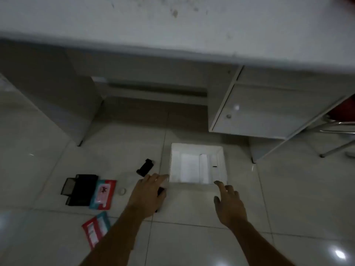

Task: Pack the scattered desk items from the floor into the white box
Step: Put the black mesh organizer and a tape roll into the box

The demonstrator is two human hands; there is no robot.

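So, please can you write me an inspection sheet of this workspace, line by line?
Surface: pale glossy tiled floor, with light reflections.
Job's things: open white box on the floor; black mesh organiser, teal and red packet, second packet, small black object and small white roll lie left of it.
Clutter: nothing seen.
Grippers: left hand and right hand both open, reaching to the box's near edge; a dark item lies partly under the left hand.
Cables: nothing seen.
Surroundings: white desk with cabinet door; red chair at right.

One white box (197,148), two hands, two red-teal packets, one black mesh organizer (78,190), one tape roll (122,191)
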